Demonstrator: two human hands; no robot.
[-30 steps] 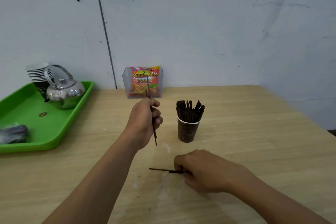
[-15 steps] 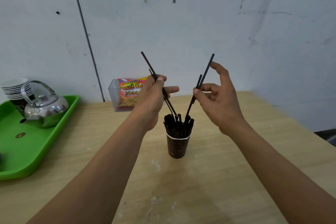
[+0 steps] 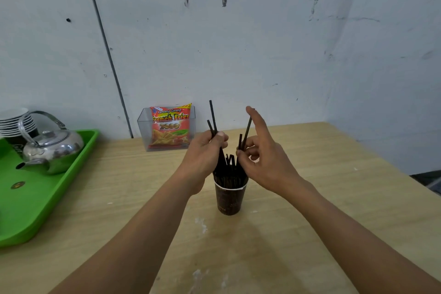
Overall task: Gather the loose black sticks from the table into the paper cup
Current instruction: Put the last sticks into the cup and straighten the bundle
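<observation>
A dark brown paper cup [image 3: 229, 199] stands upright on the wooden table [image 3: 310, 198], packed with several black sticks [image 3: 230, 173]. Just above its left rim, my left hand [image 3: 204, 154] grips two black sticks [image 3: 212, 116] whose lower ends reach down into the cup. Over the right rim, my right hand [image 3: 261, 157] pinches two more black sticks [image 3: 245, 132] between thumb and fingers, with the index finger stretched upward; their lower ends also point into the cup.
A green tray [image 3: 47, 186] at the left holds a metal kettle [image 3: 51, 148] and a stack of paper cups [image 3: 14, 122]. A clear box with a French Fries snack bag [image 3: 170, 126] stands by the wall behind the cup.
Both hands have come lower and closer together over the cup, pushing their sticks deeper among those inside. A second ago my right hand was picking sticks off the table.
</observation>
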